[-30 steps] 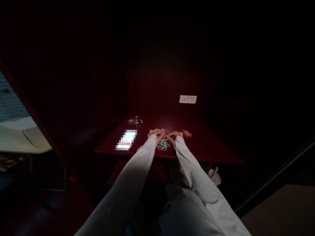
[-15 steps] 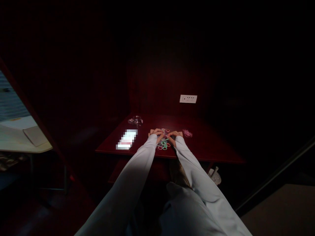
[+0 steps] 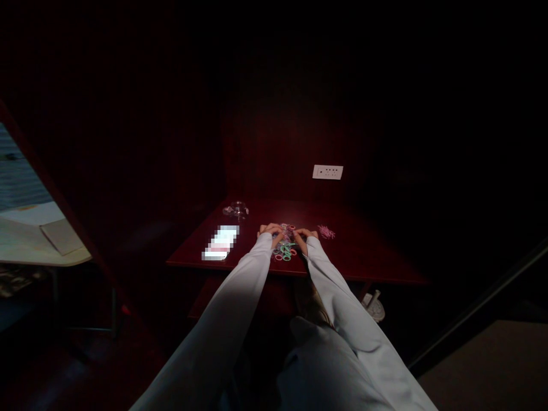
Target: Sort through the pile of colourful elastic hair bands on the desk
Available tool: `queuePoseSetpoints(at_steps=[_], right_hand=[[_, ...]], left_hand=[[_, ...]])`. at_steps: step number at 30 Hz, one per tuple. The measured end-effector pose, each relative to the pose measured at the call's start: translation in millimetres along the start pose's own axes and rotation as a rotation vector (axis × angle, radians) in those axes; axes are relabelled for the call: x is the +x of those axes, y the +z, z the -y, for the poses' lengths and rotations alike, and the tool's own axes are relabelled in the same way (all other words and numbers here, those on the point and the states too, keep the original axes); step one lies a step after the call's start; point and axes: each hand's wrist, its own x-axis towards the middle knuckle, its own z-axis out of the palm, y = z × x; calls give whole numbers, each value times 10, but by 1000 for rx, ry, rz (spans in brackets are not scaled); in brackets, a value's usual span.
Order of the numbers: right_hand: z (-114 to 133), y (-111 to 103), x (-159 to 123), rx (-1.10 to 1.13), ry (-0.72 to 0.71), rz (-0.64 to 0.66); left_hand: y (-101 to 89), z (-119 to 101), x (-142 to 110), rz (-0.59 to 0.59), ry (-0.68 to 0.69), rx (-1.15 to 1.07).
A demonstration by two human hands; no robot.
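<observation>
A small heap of coloured hair ties point(image 3: 286, 251), green, pink and pale, lies on the dark red desk near its front edge. My left hand point(image 3: 270, 230) is at the heap's left side, its fingers curled inward over the ties. Across from it, my right hand point(image 3: 305, 234) bends its fingers toward the heap's upper right. Both hands look closed in a pinch, a small gap apart; what is between the fingertips is too small to make out. Right of my right hand sits a separate bunch of pink bands point(image 3: 326, 232).
A phone-like bright panel point(image 3: 220, 242), blurred out, lies on the desk point(image 3: 363, 257) to the left. Behind it stands a clear container point(image 3: 238, 209). A white socket plate point(image 3: 327, 172) is on the back wall. Dark partitions rise at the sides.
My right hand's fingertips have drawn slightly away from my left hand, widening the gap above the heap. The left hand has barely moved.
</observation>
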Motion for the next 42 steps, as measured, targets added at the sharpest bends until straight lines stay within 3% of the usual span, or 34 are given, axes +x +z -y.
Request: queuePoseSetpoints(at_steps=[13, 42], right_hand=[[-41, -6, 7, -70, -39, 93], [-73, -12, -7, -74, -50, 68]], left_hand=[[37, 40, 12, -20, 23, -42], [17, 35, 21, -2, 17, -80]])
